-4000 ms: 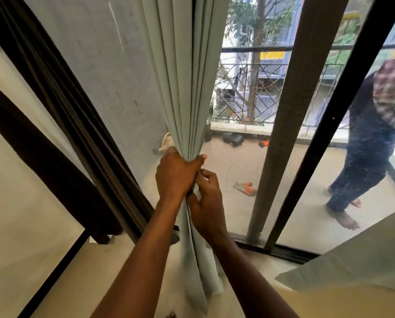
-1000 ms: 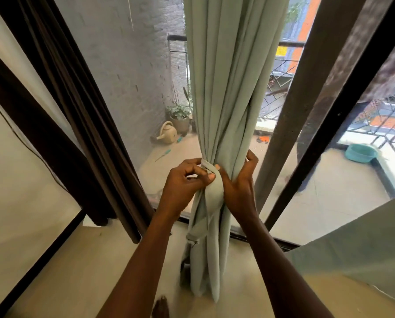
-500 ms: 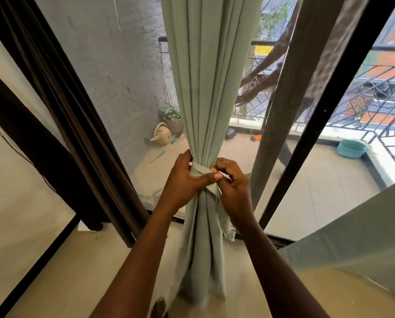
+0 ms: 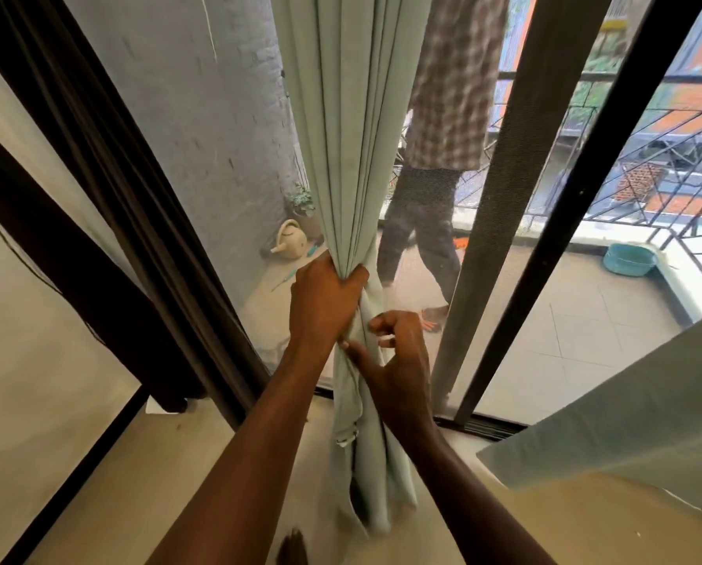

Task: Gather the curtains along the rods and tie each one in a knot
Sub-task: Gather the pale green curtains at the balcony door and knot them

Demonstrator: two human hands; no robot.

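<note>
Half a second ago a band of cloth crossed the bundle; now my left hand grips the curtain, which hangs from 12 o'clock; my right hand has dropped to its 5 o'clock, pinching a fold; I judge the knot unfinished.

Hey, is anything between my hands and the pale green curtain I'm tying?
Nothing visible. The left hand grips the gathered curtain, and the right hand touches it just below. The person on the balcony stands behind the curtain, outside.
</note>
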